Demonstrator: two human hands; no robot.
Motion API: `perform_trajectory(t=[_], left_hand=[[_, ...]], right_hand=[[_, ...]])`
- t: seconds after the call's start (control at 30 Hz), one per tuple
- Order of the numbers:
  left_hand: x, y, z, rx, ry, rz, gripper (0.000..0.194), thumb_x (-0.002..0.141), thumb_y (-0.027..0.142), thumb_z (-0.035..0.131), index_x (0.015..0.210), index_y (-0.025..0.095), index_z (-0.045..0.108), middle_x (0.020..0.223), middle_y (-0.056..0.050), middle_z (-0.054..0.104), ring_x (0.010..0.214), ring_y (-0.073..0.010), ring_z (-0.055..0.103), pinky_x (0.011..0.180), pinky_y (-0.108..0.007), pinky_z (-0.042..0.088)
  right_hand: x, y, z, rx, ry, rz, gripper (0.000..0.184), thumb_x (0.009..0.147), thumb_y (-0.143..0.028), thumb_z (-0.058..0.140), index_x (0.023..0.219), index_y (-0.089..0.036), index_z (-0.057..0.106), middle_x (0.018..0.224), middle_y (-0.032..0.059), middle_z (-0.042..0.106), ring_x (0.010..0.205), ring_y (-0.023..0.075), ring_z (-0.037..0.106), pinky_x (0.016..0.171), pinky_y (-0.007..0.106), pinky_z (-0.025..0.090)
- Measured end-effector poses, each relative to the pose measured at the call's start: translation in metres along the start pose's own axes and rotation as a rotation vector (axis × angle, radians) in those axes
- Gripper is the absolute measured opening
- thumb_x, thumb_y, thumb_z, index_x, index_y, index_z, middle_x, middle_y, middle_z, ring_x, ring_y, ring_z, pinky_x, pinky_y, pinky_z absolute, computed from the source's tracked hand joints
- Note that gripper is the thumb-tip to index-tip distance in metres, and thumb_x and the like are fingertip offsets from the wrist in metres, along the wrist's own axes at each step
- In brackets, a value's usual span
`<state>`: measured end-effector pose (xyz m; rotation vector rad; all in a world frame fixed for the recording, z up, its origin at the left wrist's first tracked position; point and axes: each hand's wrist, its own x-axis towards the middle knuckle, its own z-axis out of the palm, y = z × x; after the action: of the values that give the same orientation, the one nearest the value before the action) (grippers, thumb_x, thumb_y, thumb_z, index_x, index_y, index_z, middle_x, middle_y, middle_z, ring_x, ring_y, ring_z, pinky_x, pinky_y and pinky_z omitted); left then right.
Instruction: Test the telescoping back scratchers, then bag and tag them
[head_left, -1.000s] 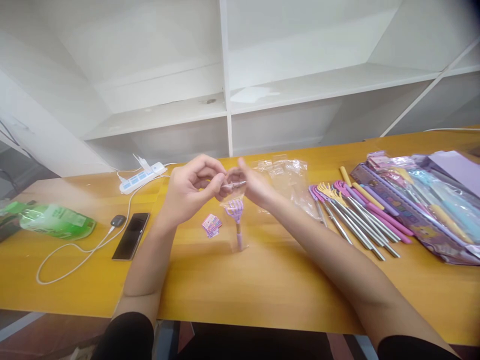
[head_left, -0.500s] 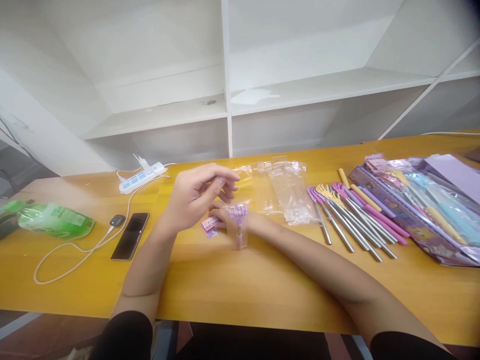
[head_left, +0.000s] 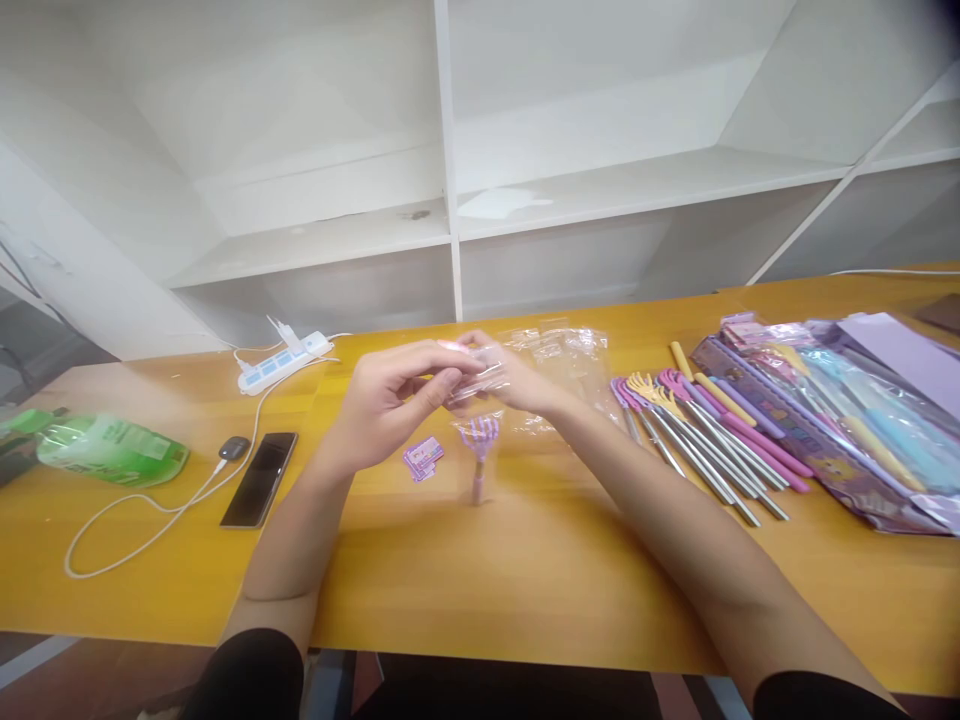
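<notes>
My left hand point(head_left: 397, 400) is closed in a pinch on the top of a clear plastic bag point(head_left: 491, 372). Inside the bag, a purple claw-shaped back scratcher point(head_left: 480, 440) hangs claw end up above the table. My right hand point(head_left: 517, 378) meets the left one at the bag's mouth, its fingers partly hidden behind the plastic. A small pinkish card point(head_left: 454, 347) shows at its fingertips, mostly covered. Below the hands, a little stack of purple-pink printed cards point(head_left: 424, 459) lies on the table.
Empty clear bags point(head_left: 570, 370) lie behind my right hand. To the right are several metal-shafted back scratchers point(head_left: 705, 445) and a purple patterned box point(head_left: 817, 440) of packed ones. A phone point(head_left: 259, 480), power strip point(head_left: 285, 362) and green bottle point(head_left: 112, 448) are at left.
My right hand has lifted from the card stack up to the bag's mouth, bringing a card. My left hand stays nearly in place with the bagged back scratcher.
</notes>
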<state>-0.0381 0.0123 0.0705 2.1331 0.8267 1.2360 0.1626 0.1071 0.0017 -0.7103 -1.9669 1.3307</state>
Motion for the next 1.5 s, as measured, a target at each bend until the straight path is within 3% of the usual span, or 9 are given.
perform_trajectory(t=[0.13,0.37,0.6,0.83,1.07,1.23,1.37,1.5], left_hand=[[0.0,0.002,0.001,-0.057,-0.024,-0.005,0.021,0.109,0.03,0.066,0.12,0.024,0.083,0.106,-0.006,0.081,0.082,-0.0147,0.08,0.074,-0.028,0.071],[0.001,0.001,0.002,-0.055,-0.029,-0.01,0.021,0.109,0.031,0.067,0.119,0.022,0.083,0.102,-0.006,0.081,0.082,-0.0145,0.079,0.075,-0.028,0.071],[0.001,0.001,0.002,-0.055,-0.038,-0.012,0.02,0.108,0.027,0.066,0.119,0.022,0.083,0.105,-0.006,0.082,0.084,-0.0142,0.08,0.076,-0.028,0.073],[0.001,0.0,0.0,-0.032,-0.058,-0.008,0.02,0.108,0.024,0.066,0.12,0.023,0.082,0.108,-0.007,0.082,0.083,-0.0137,0.078,0.076,-0.028,0.07],[0.001,0.001,0.0,-0.026,-0.04,-0.021,0.02,0.109,0.028,0.066,0.119,0.022,0.082,0.106,-0.007,0.082,0.085,-0.0144,0.08,0.076,-0.027,0.071],[0.001,0.0,-0.001,-0.081,-0.019,-0.022,0.024,0.11,0.032,0.064,0.121,0.021,0.082,0.114,-0.009,0.082,0.09,-0.016,0.081,0.081,-0.028,0.072],[-0.001,0.0,-0.002,-0.138,-0.028,-0.041,0.03,0.112,0.036,0.06,0.127,0.02,0.081,0.125,-0.011,0.081,0.099,-0.0192,0.081,0.091,-0.033,0.072],[0.0,-0.001,-0.001,-0.266,-0.008,-0.085,0.033,0.112,0.038,0.059,0.13,0.022,0.082,0.133,-0.012,0.08,0.113,-0.0251,0.081,0.101,-0.039,0.069]], right_hand=[[-0.007,-0.017,-0.021,0.107,0.19,0.042,0.034,0.092,-0.036,0.075,0.114,-0.025,0.052,0.09,-0.0023,0.07,0.074,0.0134,0.064,0.065,0.027,0.049],[-0.014,-0.031,-0.041,0.137,0.21,-0.038,0.044,0.087,-0.05,0.088,0.104,-0.024,0.056,0.075,-0.0043,0.072,0.054,0.0109,0.061,0.056,0.028,0.051],[-0.025,-0.052,-0.039,0.108,0.251,-0.076,0.044,0.091,-0.056,0.084,0.097,-0.026,0.051,0.075,-0.0034,0.072,0.053,0.0124,0.066,0.053,0.029,0.055],[-0.032,-0.063,-0.036,0.106,0.254,-0.12,0.043,0.093,-0.061,0.08,0.103,-0.026,0.058,0.076,-0.0023,0.072,0.055,0.0139,0.067,0.053,0.03,0.056],[-0.037,-0.065,-0.034,0.003,0.34,-0.127,0.057,0.101,-0.077,0.061,0.086,-0.023,0.069,0.078,0.0034,0.067,0.061,0.0143,0.062,0.058,0.032,0.052],[-0.04,-0.068,-0.03,-0.142,0.478,-0.334,0.054,0.105,-0.068,0.061,0.075,-0.024,0.069,0.085,0.0055,0.059,0.078,0.017,0.061,0.061,0.031,0.051],[-0.039,-0.065,-0.025,-0.001,0.484,-0.553,0.023,0.104,-0.049,0.074,0.104,-0.026,0.074,0.09,0.0014,0.064,0.064,0.01,0.057,0.054,0.027,0.05],[-0.038,-0.056,-0.021,0.109,0.388,-0.618,0.025,0.1,-0.037,0.081,0.114,-0.028,0.062,0.091,-0.0028,0.069,0.069,0.0111,0.068,0.061,0.027,0.06]])
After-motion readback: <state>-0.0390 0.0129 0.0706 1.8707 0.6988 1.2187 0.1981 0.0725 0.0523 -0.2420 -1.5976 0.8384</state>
